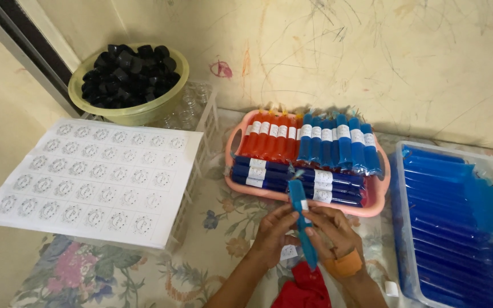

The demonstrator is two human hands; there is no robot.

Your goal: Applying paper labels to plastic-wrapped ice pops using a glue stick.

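- Nearest us, a red cloth (303, 290) lies bunched between the wrists, on the floral covering (144, 274) that spreads under everything.
- Our right hand (331, 229), an orange band (344, 264) on its wrist, has its fingers curled shut around the middle of a long blue ice-pop tube (303, 223), with the thumb pressed on the tube's front.
- Our left hand (275, 229) meets the same tube from the left, thumb and fingertips pinched on it just beside the right hand's; a small white label (288, 252) sits just below this hand.
- The tube stands nearly upright, its knotted top towards the far side, in front of the pink tray's near rim.
- At the near right, a clear plastic bin (401, 239) holds a heap of blue tubes (457, 222).
- Beyond the hands, the pink tray (376, 204) carries dark blue labelled tubes (292, 178) lying crosswise, with orange-red tubes (269, 138) and lighter blue tubes (338, 142) standing side by side behind them.
- To the left, a white sheet of round stickers (95, 179) rests on a white rack (203, 134).
- Farthest left, a yellow-green bowl (138, 111) full of black caps (129, 74) sits against the scribbled wall (372, 57).
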